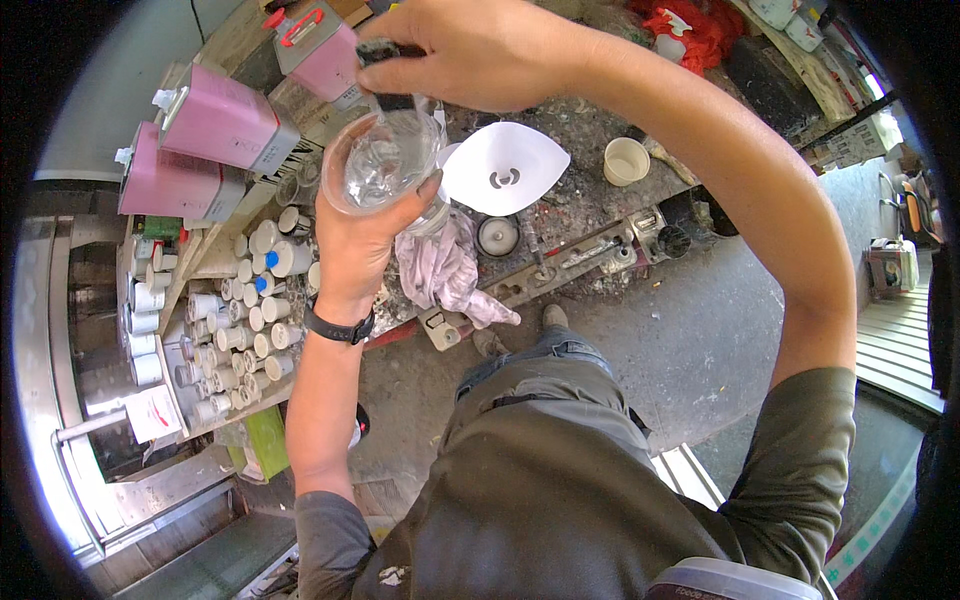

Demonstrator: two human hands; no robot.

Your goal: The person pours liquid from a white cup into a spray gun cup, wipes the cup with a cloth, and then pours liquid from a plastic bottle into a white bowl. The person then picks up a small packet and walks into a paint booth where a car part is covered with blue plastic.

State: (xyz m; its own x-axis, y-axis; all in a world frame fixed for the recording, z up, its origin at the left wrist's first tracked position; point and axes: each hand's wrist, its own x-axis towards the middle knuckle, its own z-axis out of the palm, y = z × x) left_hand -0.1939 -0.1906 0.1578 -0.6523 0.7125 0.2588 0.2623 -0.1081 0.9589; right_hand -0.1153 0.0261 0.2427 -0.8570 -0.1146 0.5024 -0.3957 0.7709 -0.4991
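Note:
My left hand (375,225) grips a clear plastic cup (385,160) that looks to have clear liquid in it. My right hand (440,55) is closed on a dark object (390,100) just above the cup's far rim; its exact shape is partly hidden by the fingers. Right of the cup lies a white paper cone strainer (510,160). Below that, a small round dark container (498,236) sits on the stained bench (585,130). A crumpled pale pink rag (440,265) lies under and beside my left hand.
Pink rectangular cans (225,120) stand back left, several small white-lidded pots (250,345) below them. A cream cup (626,160) sits right of the strainer, red plastic (675,25) behind. A metal rail (550,265) runs along the bench's near edge, above the floor (690,330).

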